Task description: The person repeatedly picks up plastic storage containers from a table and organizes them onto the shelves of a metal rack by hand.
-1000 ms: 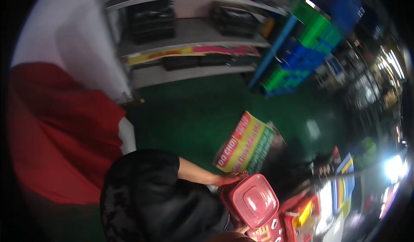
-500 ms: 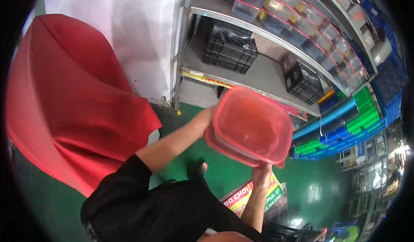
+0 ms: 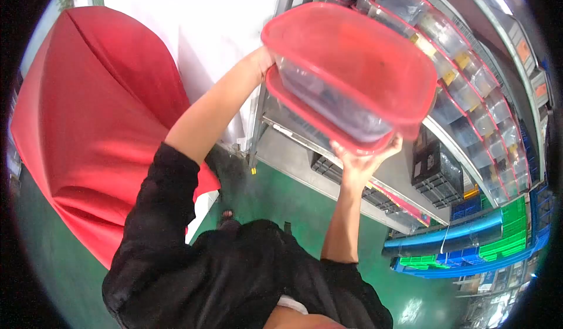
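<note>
Both hands hold a small stack of clear plastic food containers with red lids (image 3: pixel 352 59), raised in front of the shelf. A second red lid rim (image 3: pixel 311 115) shows under the upper box. My left hand (image 3: pixel 265 63) grips the stack's left end, with its fingers mostly hidden behind the plastic. At the near right corner, my right hand (image 3: pixel 365 156) supports it from below, thumb and fingers curled against the lower rim. Behind the stack, similar red-lidded containers (image 3: pixel 463 65) stand in rows on the upper shelf.
A large red cloth cover (image 3: pixel 111 129) drapes over something on my left. Black crates (image 3: pixel 440 173) sit on the lower shelf (image 3: pixel 293 153). Blue and green crates (image 3: pixel 504 235) and a blue roll (image 3: pixel 446 235) are at right, above the green floor (image 3: pixel 264 194).
Both hands have lifted the container stack upward and towards the upper shelf. The view has shifted, and the floor sign seen earlier is out of sight.
</note>
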A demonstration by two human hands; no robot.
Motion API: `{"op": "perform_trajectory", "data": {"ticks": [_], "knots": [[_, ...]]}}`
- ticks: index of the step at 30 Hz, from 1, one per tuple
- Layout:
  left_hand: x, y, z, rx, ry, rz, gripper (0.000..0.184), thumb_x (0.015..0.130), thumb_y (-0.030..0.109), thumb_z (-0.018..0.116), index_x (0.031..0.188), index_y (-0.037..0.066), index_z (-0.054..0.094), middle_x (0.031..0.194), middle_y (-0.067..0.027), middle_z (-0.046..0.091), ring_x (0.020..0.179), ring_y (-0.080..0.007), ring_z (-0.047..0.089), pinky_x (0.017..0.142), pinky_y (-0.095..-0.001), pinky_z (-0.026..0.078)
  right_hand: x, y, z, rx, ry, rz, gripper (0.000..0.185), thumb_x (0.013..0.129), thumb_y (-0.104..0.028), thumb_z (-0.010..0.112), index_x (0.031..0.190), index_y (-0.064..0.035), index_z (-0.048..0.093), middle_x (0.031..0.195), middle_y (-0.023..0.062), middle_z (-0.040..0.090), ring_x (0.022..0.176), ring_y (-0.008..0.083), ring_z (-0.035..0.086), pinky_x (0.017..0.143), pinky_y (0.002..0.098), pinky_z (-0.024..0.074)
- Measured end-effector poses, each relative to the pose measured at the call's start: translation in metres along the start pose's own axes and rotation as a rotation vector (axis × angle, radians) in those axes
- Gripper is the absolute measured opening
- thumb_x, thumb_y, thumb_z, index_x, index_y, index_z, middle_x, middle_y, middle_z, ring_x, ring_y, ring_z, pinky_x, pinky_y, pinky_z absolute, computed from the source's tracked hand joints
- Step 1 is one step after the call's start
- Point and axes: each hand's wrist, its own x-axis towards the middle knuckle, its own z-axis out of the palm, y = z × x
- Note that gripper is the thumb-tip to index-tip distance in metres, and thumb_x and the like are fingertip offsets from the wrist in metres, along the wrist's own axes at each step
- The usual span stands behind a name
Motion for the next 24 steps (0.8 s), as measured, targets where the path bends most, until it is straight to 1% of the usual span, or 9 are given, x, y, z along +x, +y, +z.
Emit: {"op": "perform_trajectory", "data": {"ticks": [3, 4, 5, 8, 11, 15, 18, 21, 24], "knots": [[0.021, 0.011, -0.001, 0.04, -0.021, -0.022, 0.024, 0.086, 0.021, 0.056, 0.097, 0.002, 0.062, 0.092, -0.0119, 0.065, 0.078, -0.0201, 0.064, 0.069, -0.0348, 0.055, 0.012, 0.018, 0.02, 0.136, 0.055, -0.028, 0.115, 0.045, -0.033, 0.089, 0.129, -0.0079, 0.015, 0.137, 0.0194, 0.018, 0.127, 0.0324, 0.026, 0.106, 0.048, 0.0243], [0.026, 0.018, 0.003, 0.063, -0.032, -0.044, 0.023, 0.086, 0.021, 0.055, 0.096, 0.002, 0.062, 0.09, -0.0114, 0.066, 0.077, -0.0198, 0.065, 0.069, -0.0341, 0.055, 0.012, 0.025, 0.024, 0.128, 0.081, -0.039, 0.115, 0.049, -0.029, 0.089, 0.132, -0.0042, 0.012, 0.126, 0.0172, 0.029, 0.119, 0.0281, 0.034, 0.102, 0.0432, 0.0284], [0.032, 0.026, 0.01, 0.083, -0.044, -0.065, 0.022, 0.086, 0.022, 0.055, 0.094, 0.002, 0.063, 0.088, -0.0109, 0.066, 0.076, -0.0195, 0.065, 0.068, -0.0333, 0.055, 0.017, 0.027, 0.03, 0.097, 0.12, -0.069, 0.114, 0.049, -0.027, 0.089, 0.131, -0.0033, 0.014, 0.126, 0.0171, 0.029, 0.12, 0.0282, 0.033, 0.103, 0.0434, 0.0269], [0.046, 0.051, 0.032, 0.22, 0.139, -0.051, 0.03, 0.088, 0.027, 0.052, 0.101, 0.001, 0.06, 0.097, -0.0118, 0.064, 0.084, -0.0196, 0.063, 0.073, -0.0344, 0.054, 0.035, 0.02, 0.056, 0.037, 0.249, -0.134, 0.106, 0.05, -0.021, 0.088, 0.129, 0.0003, 0.02, 0.129, 0.0173, 0.028, 0.122, 0.0287, 0.031, 0.104, 0.0434, 0.0227], [0.063, 0.059, 0.03, -0.006, 0.089, 0.129, 0.038, 0.091, 0.03, 0.046, 0.113, 0.0, 0.053, 0.11, -0.0123, 0.059, 0.095, -0.0197, 0.06, 0.079, -0.035, 0.052, 0.058, 0.031, 0.083, 0.059, 0.314, -0.229, 0.104, 0.052, -0.018, 0.087, 0.129, -0.0003, 0.019, 0.13, 0.0176, 0.028, 0.123, 0.0285, 0.03, 0.104, 0.0437, 0.0224], [0.08, 0.068, 0.009, -0.102, 0.035, 0.174, 0.04, 0.095, 0.033, 0.036, 0.123, 0.005, 0.046, 0.115, -0.0105, 0.055, 0.106, -0.0214, 0.054, 0.089, -0.0377, 0.046, 0.07, 0.049, 0.11, 0.106, 0.317, -0.16, 0.102, 0.054, -0.01, 0.085, 0.13, -0.0013, 0.018, 0.131, 0.0177, 0.028, 0.124, 0.0278, 0.029, 0.105, 0.0424, 0.0208], [0.11, 0.064, -0.009, -0.039, 0.105, 0.232, 0.041, 0.096, 0.036, 0.034, 0.121, 0.007, 0.047, 0.112, -0.0111, 0.056, 0.103, -0.0231, 0.054, 0.09, -0.04, 0.044, 0.076, 0.063, 0.132, 0.002, 0.349, -0.186, 0.102, 0.054, -0.008, 0.085, 0.13, -0.0013, 0.017, 0.132, 0.0178, 0.026, 0.124, 0.0282, 0.029, 0.106, 0.0426, 0.0204], [0.147, 0.052, -0.033, -0.151, 0.151, 0.22, 0.041, 0.096, 0.034, 0.03, 0.119, 0.004, 0.048, 0.109, -0.0119, 0.058, 0.097, -0.0247, 0.056, 0.087, -0.04, 0.045, 0.081, 0.082, 0.154, -0.044, 0.391, -0.259, 0.101, 0.054, -0.008, 0.085, 0.129, -0.0013, 0.017, 0.134, 0.0179, 0.024, 0.125, 0.0289, 0.027, 0.107, 0.0438, 0.0195], [0.167, 0.054, -0.04, -0.215, 0.293, 0.163, 0.044, 0.097, 0.031, 0.027, 0.109, -0.003, 0.053, 0.107, -0.0148, 0.058, 0.093, -0.026, 0.057, 0.086, -0.0387, 0.045, 0.082, 0.09, 0.17, -0.11, 0.467, -0.281, 0.101, 0.054, -0.009, 0.085, 0.129, -0.0009, 0.017, 0.134, 0.0181, 0.023, 0.126, 0.0288, 0.026, 0.107, 0.0441, 0.0183]]}}
